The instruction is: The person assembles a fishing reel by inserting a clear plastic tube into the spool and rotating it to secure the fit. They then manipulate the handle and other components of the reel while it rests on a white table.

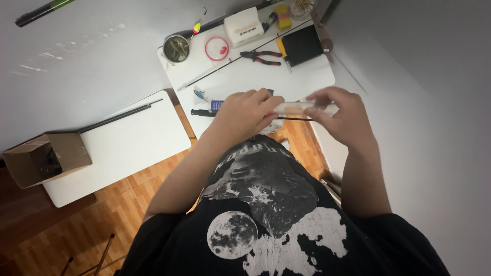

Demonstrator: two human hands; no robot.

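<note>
Both my hands are raised in front of my chest over the near edge of a small white table (307, 82). My left hand (244, 113) and my right hand (341, 115) pinch the two ends of a small clear tube (292, 107) held level between them. A thin black rod (294, 119) runs just under the tube, partly hidden by my fingers. Whether either hand also grips the rod I cannot tell.
On the table lie red-handled pliers (261, 57), a metal cup (176, 48), a red ring (217, 48), a white box (243, 27), a black pad (303, 45) and a long thin rod (225, 65). A second white table (128, 143) at left bears an open cardboard box (46, 158). Walls stand close on the right.
</note>
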